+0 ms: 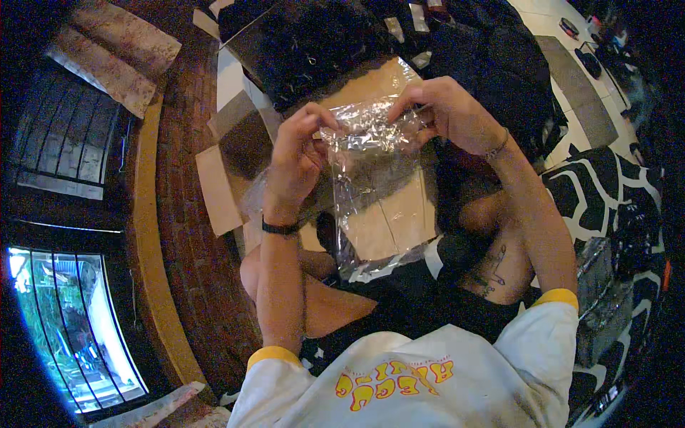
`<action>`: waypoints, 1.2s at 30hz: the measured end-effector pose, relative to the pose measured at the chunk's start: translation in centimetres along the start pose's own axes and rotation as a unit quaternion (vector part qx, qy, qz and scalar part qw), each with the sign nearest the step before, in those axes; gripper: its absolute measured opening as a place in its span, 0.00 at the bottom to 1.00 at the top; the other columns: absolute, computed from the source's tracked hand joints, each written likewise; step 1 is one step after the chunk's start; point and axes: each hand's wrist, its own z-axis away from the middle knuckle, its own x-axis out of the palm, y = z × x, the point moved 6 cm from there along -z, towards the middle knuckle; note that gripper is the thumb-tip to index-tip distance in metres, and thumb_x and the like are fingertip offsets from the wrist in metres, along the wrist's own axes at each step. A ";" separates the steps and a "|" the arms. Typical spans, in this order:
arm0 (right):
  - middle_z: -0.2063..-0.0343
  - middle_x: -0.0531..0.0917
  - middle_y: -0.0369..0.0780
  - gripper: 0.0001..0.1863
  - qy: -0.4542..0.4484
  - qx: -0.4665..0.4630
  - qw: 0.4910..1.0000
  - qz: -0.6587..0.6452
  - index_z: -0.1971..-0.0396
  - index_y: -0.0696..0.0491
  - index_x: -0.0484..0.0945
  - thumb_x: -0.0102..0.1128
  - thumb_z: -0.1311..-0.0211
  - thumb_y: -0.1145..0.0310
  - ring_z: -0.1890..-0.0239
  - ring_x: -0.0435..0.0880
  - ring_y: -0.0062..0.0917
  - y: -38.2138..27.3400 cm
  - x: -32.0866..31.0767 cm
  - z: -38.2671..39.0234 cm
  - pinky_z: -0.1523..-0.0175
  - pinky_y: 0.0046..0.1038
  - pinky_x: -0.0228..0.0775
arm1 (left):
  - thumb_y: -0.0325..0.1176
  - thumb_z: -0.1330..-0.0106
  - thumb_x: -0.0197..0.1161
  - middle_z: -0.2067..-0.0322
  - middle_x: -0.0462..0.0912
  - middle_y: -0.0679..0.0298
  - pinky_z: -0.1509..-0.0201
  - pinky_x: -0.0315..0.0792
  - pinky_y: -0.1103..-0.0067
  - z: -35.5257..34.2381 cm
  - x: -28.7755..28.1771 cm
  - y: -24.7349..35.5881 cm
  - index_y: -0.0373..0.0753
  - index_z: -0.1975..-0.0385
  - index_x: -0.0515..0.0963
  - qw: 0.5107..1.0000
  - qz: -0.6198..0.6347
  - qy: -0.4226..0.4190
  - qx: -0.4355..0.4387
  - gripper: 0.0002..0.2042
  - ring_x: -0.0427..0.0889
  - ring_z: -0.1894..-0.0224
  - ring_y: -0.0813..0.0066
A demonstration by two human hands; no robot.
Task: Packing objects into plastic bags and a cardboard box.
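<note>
A clear, shiny plastic bag [344, 214] hangs between my hands above my lap, its crinkled top edge catching the light. Pinched on its upper left corner is my left hand [294, 146], fingers closed. My right hand [457, 118] grips the upper right part of the bag, thumb and fingers closed on the film. Tan cardboard [389, 228] shows through the plastic; whether it lies inside or behind the bag I cannot tell.
An open cardboard box [221, 185] with raised flaps stands on the left, near a brick wall [187, 214]. Dark fabric [492, 43] with several small plastic scraps lies ahead. Black-and-white patterned cloth [592, 185] and a clear plastic package [603, 285] are at the right.
</note>
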 end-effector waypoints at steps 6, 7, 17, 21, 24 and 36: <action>0.63 0.85 0.38 0.19 0.020 -0.070 0.986 0.147 0.51 0.59 0.80 0.69 0.41 0.68 0.64 0.83 0.17 -1.4 1.1 0.1 0.57 0.21 0.78 | 0.30 0.29 0.61 0.63 0.81 0.65 0.64 0.77 0.86 -0.5 -0.4 1.0 0.35 0.49 0.72 0.967 -0.238 0.047 0.076 0.13 0.80 0.66 0.83; 0.62 0.85 0.37 0.20 0.020 -0.078 0.984 0.161 0.50 0.59 0.80 0.69 0.42 0.69 0.64 0.83 0.17 -1.6 1.3 0.1 0.57 0.21 0.77 | 0.32 0.29 0.61 0.60 0.82 0.64 0.60 0.77 0.85 -0.5 -0.7 0.8 0.36 0.45 0.70 0.977 -0.193 0.055 0.065 0.16 0.81 0.63 0.82; 0.46 0.80 0.46 0.21 0.137 -0.146 0.919 0.340 0.45 0.55 0.78 0.66 0.39 0.71 0.47 0.81 0.34 -1.7 2.1 -0.2 0.42 0.32 0.74 | 0.43 0.28 0.43 0.45 0.79 0.54 0.40 0.74 0.58 -1.3 2.9 -7.0 0.35 0.43 0.72 0.920 0.389 -0.052 0.010 0.23 0.79 0.47 0.62; 0.34 0.67 0.50 0.22 0.217 -0.245 0.700 0.634 0.39 0.56 0.73 0.55 0.30 0.67 0.34 0.68 0.42 -3.6 5.6 0.7 0.31 0.39 0.60 | 0.45 0.30 0.45 0.43 0.79 0.59 0.37 0.70 0.56 -2.5 3.7 -7.1 0.39 0.42 0.73 0.893 0.443 -0.072 0.015 0.23 0.79 0.46 0.56; 0.28 0.57 0.51 0.27 0.226 -0.273 0.719 0.597 0.31 0.52 0.65 0.43 0.24 0.57 0.26 0.54 0.47 -3.5 7.9 0.9 0.24 0.43 0.44 | 0.49 0.25 0.40 0.41 0.76 0.64 0.35 0.69 0.64 -1.8 4.8 -6.8 0.45 0.38 0.71 0.897 0.442 -0.012 -0.020 0.23 0.76 0.42 0.66; 0.26 0.57 0.45 0.34 0.179 -0.202 0.899 0.344 0.27 0.59 0.54 0.39 0.23 0.52 0.23 0.50 0.36 0.3 10.7 -2.0 0.22 0.35 0.37 | 0.52 0.28 0.52 0.45 0.75 0.66 0.38 0.67 0.75 -0.8 5.0 -5.3 0.48 0.35 0.67 0.940 0.334 0.052 0.042 0.25 0.73 0.44 0.77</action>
